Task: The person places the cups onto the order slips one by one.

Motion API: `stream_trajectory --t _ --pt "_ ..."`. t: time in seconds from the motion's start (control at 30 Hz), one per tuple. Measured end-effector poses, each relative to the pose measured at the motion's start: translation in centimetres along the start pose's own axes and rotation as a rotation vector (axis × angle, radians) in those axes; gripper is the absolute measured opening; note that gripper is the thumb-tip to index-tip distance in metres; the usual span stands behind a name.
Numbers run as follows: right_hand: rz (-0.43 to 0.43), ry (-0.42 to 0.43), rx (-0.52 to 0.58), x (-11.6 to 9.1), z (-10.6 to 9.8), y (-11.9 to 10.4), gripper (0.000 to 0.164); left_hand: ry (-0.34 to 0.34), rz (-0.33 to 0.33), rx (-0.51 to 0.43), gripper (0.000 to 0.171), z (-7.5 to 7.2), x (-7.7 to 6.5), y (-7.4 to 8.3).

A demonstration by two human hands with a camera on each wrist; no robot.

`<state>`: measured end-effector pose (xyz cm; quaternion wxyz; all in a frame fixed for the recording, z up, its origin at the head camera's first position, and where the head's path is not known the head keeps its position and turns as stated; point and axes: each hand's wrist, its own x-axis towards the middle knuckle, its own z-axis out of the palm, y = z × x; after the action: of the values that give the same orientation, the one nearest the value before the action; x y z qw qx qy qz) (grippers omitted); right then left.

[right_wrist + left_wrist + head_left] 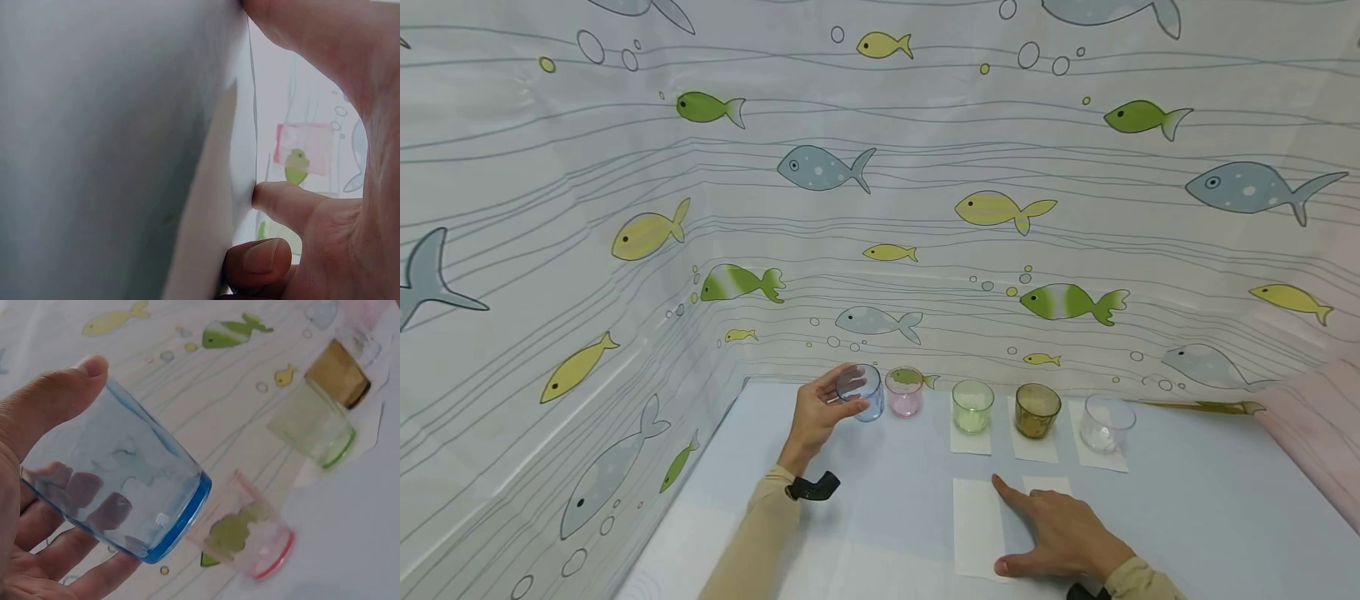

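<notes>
My left hand (816, 417) grips a clear blue glass (144, 487), thumb on one side and fingers round the other. Whether the glass's base touches the table cannot be told. Just right of it stands a pink glass (905, 398). Lower down, my right hand (1063, 533) lies over white paper, its index finger and thumb stretched out at the right edge of a paper strip (976, 525). A second strip (1047, 482) is partly hidden behind that hand. In the right wrist view, fingertips (265, 195) touch the pale surface.
Further right, a green glass (972, 408), a brown glass (1037, 412) and a colourless glass (1105, 427) stand in a row, each on a white paper piece. A fish-patterned sheet (925, 292) hangs behind and left of the table (872, 500).
</notes>
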<state>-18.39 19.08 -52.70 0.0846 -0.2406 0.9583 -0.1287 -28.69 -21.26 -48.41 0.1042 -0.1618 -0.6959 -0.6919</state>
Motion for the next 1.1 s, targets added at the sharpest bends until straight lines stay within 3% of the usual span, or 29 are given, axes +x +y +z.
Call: stream_trajectory --t 0.2,0.4,0.53,0.8,1.1 --pt "0.009 -0.014 0.02 -0.1 0.0 0.0 0.116 -0.097 0.055 0.033 0.074 2.9 -0.8 1.8" --pt "0.018 -0.02 0.023 -0.1 -0.1 0.0 0.116 -0.203 0.064 -0.019 0.075 5.7 -1.8 2.6" --pt "0.028 -0.02 0.014 0.1 -0.1 -0.1 0.117 -0.279 0.063 -0.022 0.074 7.6 -2.6 2.5" --pt "0.038 -0.024 0.002 0.3 0.0 0.0 0.118 -0.401 -0.006 -0.048 0.071 11.6 -4.8 1.4" --pt "0.047 -0.012 0.028 0.1 -0.3 -0.2 0.113 -0.491 -0.081 -0.101 0.07 14.1 -6.4 0.3"
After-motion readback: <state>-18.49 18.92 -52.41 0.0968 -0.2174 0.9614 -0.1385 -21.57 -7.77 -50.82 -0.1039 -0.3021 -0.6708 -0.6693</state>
